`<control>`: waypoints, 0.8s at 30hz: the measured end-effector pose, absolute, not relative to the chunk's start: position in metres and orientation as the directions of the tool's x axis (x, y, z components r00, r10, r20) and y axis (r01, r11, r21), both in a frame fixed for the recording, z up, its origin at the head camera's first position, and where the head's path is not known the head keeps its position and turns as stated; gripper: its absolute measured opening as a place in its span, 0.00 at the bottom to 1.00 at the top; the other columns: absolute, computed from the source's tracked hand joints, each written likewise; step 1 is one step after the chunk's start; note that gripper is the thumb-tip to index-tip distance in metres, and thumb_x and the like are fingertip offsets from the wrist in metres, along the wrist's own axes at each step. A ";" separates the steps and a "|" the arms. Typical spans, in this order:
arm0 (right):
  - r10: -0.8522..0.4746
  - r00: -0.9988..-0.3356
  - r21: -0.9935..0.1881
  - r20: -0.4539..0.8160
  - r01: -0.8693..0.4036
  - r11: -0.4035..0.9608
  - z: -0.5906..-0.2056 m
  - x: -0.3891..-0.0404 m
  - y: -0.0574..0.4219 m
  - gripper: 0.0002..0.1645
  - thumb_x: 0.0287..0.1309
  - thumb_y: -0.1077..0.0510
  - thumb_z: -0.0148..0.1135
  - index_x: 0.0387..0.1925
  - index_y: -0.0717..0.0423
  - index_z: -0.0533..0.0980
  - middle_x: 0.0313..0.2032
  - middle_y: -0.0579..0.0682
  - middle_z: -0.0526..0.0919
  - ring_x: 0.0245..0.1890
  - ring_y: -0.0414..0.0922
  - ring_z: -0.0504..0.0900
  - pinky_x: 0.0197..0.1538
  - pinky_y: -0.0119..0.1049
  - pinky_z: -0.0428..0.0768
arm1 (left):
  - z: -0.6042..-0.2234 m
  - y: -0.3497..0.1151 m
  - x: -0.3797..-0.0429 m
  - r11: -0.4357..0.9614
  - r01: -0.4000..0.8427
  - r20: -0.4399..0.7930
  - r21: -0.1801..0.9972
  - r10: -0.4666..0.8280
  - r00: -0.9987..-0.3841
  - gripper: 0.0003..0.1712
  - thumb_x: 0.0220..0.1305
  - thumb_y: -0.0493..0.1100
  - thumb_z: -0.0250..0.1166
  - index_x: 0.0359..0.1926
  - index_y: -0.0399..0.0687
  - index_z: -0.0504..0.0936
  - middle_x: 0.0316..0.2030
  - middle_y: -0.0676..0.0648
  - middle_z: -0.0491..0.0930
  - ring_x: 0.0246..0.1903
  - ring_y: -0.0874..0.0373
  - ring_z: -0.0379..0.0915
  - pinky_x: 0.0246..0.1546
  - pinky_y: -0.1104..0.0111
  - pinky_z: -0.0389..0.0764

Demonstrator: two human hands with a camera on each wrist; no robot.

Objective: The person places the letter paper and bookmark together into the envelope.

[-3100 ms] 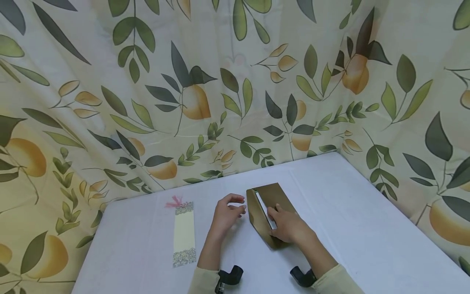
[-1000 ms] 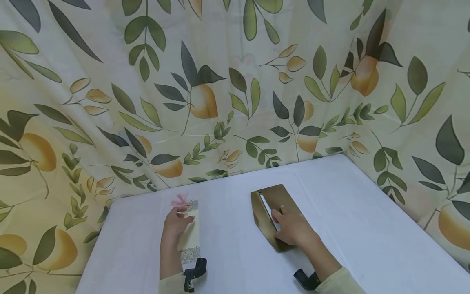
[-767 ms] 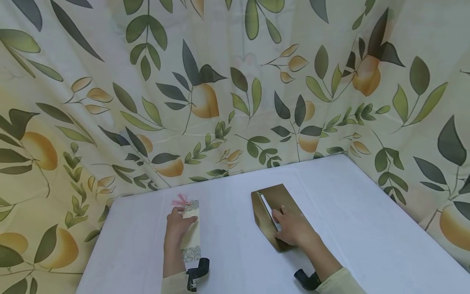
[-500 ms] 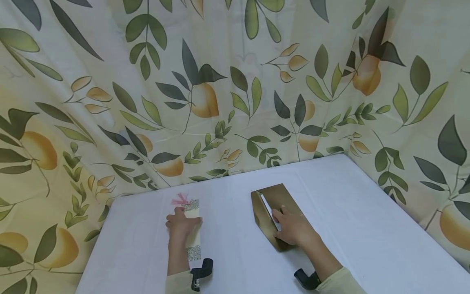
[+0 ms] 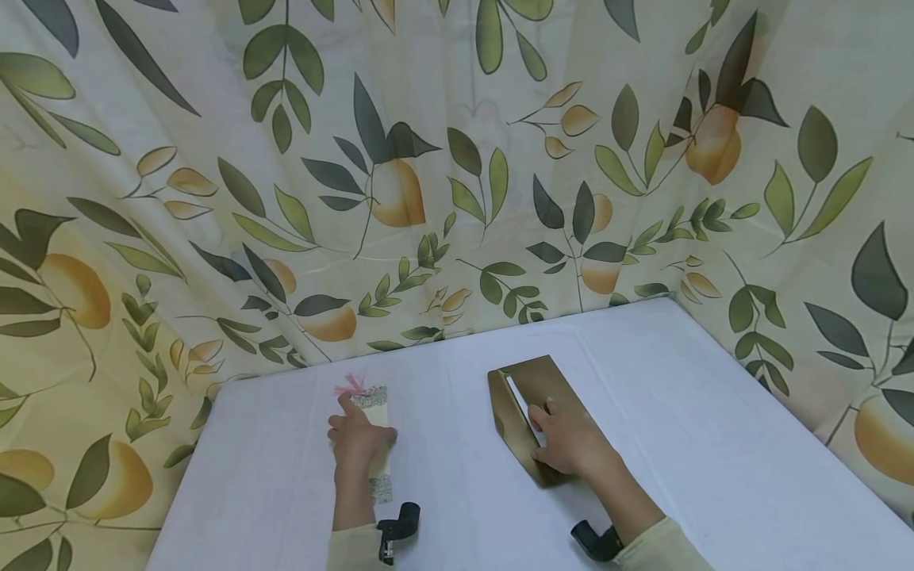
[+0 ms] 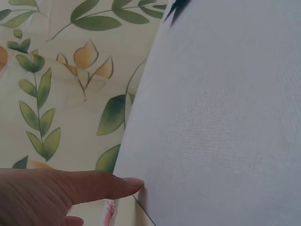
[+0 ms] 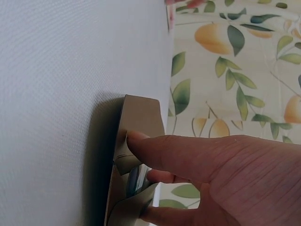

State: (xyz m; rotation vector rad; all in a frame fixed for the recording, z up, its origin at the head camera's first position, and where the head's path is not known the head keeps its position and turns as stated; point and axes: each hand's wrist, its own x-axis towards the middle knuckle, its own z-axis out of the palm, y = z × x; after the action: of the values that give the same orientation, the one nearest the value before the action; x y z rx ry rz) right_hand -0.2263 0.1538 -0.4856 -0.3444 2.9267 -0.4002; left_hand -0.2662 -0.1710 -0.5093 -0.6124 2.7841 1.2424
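In the head view, a pale yellow bookmark with grey lace-patterned ends and a pink tassel lies at the left. My left hand spans its width, thumb at the right edge and fingers at the left, covering much of it. From the left wrist, the thumb meets the bookmark's edge. My right hand holds a brown-gold envelope at its slit-like opening, where a white strip shows. The right wrist view has the thumb on the envelope's brown paper and fingers at the gap, with something shiny inside.
Both things are on a white-covered table. A curtain printed with leaves and fruit hangs behind and along the sides. Black camera mounts sit at both wrists.
My left hand came from beside the envelope to the bookmark, then slid slightly right, its thumb moving out to the right edge. My right hand keeps its hold on the envelope.
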 end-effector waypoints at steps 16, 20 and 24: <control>-0.243 -0.958 -0.287 -0.153 -0.192 0.939 -0.481 -0.227 0.151 0.22 0.57 0.54 0.77 0.37 0.51 0.67 0.66 0.77 0.68 0.57 0.70 0.78 0.62 0.71 0.66 | -0.508 -0.170 -0.266 0.647 -0.384 -0.155 0.659 -0.383 -0.911 0.62 0.43 0.39 0.77 0.73 0.31 0.49 0.53 0.18 0.58 0.56 0.23 0.56 0.55 0.35 0.65; -0.242 -0.958 -0.283 -0.155 -0.191 0.940 -0.481 -0.226 0.151 0.22 0.57 0.54 0.77 0.37 0.51 0.68 0.66 0.77 0.68 0.57 0.71 0.78 0.61 0.70 0.66 | -0.510 -0.170 -0.267 0.634 -0.377 -0.164 0.675 -0.369 -0.915 0.60 0.44 0.37 0.76 0.72 0.32 0.48 0.52 0.18 0.59 0.55 0.22 0.58 0.53 0.35 0.66; -0.242 -0.957 -0.276 -0.158 -0.193 0.942 -0.482 -0.226 0.151 0.22 0.57 0.53 0.77 0.37 0.51 0.67 0.66 0.77 0.68 0.56 0.70 0.80 0.59 0.67 0.69 | -0.512 -0.171 -0.268 0.626 -0.386 -0.180 0.677 -0.367 -0.913 0.60 0.46 0.38 0.76 0.73 0.34 0.48 0.53 0.19 0.58 0.55 0.24 0.58 0.54 0.35 0.67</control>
State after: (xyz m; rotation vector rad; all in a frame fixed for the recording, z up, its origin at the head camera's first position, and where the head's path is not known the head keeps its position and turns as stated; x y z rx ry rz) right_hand -0.2257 0.1515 -0.4816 -0.3288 2.9073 -0.3850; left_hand -0.2678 -0.1706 -0.5122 -0.6509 2.8113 1.1797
